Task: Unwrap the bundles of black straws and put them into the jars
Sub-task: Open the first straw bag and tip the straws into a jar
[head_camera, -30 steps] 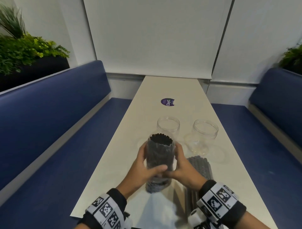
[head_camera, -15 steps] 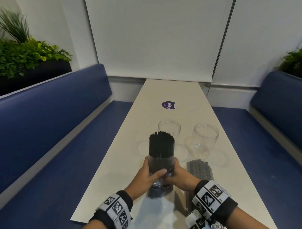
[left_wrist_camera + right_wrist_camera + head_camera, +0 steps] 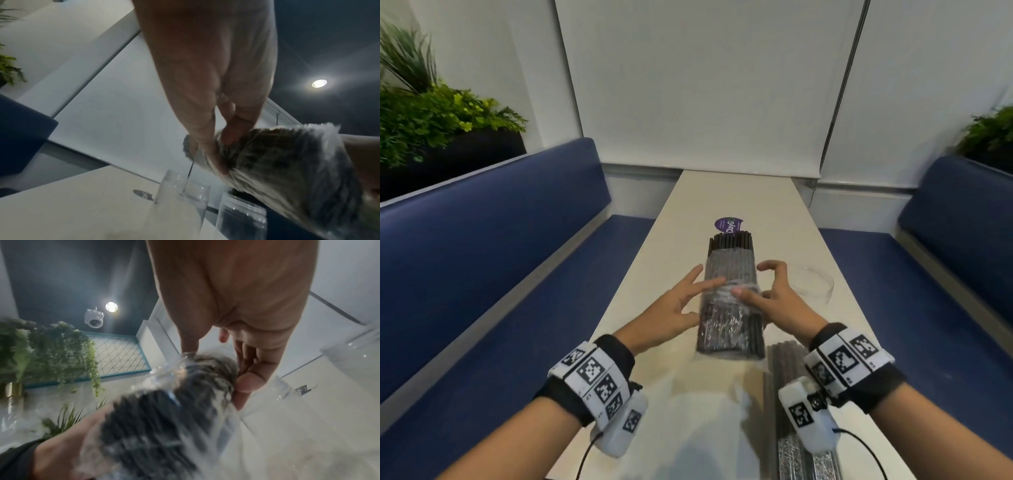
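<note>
A bundle of black straws (image 3: 729, 322) in crinkled clear wrap is held up over the table (image 3: 674, 260), tilted away from me. Its bare tips (image 3: 730, 240) stick out at the far end, and the wrap is bunched around the middle. My left hand (image 3: 688, 301) pinches the wrap from the left (image 3: 226, 138). From the right, my right hand (image 3: 763, 294) holds it, thumb on the front and fingers along the side (image 3: 244, 374). One clear jar (image 3: 812, 281) stands right of the bundle; both jars (image 3: 185, 201) (image 3: 242, 217) show in the left wrist view.
A second wrapped straw bundle (image 3: 786, 380) lies on the table under my right wrist. A purple sticker (image 3: 727, 226) marks the table's far half. Blue benches (image 3: 482, 246) run along both sides, with plants (image 3: 431, 116) behind them.
The bundle went from standing on the table to raised and tipped away from me. The wrap was pushed down off the straw tips. Both hands shifted from a full clasp to a fingertip hold.
</note>
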Available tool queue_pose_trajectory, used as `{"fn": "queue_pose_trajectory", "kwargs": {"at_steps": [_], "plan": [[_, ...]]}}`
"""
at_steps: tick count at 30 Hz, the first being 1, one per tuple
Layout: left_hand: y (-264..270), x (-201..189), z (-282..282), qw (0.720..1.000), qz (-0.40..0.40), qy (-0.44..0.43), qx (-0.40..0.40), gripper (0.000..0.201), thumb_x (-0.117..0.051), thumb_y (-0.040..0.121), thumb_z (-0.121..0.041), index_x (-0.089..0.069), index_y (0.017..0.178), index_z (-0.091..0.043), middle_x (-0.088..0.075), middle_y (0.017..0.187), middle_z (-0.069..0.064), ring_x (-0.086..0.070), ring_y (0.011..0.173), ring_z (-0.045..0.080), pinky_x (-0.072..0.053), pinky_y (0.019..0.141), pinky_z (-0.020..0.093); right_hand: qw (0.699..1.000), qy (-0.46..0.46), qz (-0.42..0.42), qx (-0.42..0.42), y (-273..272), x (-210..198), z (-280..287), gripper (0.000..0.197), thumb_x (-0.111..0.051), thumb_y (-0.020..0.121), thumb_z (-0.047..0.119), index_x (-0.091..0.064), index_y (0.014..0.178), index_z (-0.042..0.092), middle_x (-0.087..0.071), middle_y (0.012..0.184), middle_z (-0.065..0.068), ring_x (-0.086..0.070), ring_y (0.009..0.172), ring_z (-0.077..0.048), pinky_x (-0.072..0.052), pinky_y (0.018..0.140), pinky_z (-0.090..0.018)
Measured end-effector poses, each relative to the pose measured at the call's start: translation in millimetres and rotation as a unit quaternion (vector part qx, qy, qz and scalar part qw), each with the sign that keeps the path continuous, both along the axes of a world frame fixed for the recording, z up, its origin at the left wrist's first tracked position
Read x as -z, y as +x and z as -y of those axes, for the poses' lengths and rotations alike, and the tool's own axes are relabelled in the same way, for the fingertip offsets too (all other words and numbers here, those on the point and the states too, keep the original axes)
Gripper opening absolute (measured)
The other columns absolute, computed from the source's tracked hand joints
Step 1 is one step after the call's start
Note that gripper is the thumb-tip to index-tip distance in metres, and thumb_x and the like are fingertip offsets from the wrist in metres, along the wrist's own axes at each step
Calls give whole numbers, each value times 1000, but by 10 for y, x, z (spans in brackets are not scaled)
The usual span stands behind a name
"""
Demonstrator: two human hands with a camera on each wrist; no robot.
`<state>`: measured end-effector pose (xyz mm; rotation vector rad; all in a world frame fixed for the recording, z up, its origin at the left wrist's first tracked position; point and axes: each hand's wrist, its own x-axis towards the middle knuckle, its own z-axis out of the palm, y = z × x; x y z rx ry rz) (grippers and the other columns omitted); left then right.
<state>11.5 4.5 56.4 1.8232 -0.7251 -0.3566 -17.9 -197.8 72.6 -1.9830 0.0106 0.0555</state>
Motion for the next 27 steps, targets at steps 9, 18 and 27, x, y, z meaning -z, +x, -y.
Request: {"fn": "queue_pose_trajectory", "kwargs": {"at_steps": [9, 18, 27], "plan": [[319, -489, 230, 998, 39, -36, 43, 70, -64, 81, 4, -39, 136, -30, -43, 134, -18, -47, 115, -13, -46, 89, 7, 992, 121, 3, 22, 307, -471, 300, 35, -42, 94, 30, -52, 121, 9, -60, 114, -13, -60, 91, -22, -52, 78, -37], [582, -642, 368, 988, -29, -147, -22, 46, -60, 87, -7, -49, 131, -13, -58, 129, 11, -58, 115, 19, -52, 95, 25, 988, 152, 3, 28, 590, -588, 354, 49, -39, 92, 48, -61, 88, 4, -59, 62, -10, -54, 51, -16, -41, 50, -22], [719, -537, 392, 981, -80, -169, -43, 45, -54, 90, -8, -43, 134, -14, -59, 123, 12, -61, 105, 17, -55, 84, 17, 981, 193, -26, 3, 740, -408, 269, 54, -29, 94, 48, -58, 97, 3, -54, 65, -9, -51, 51, -14, -39, 49, -22]]}}
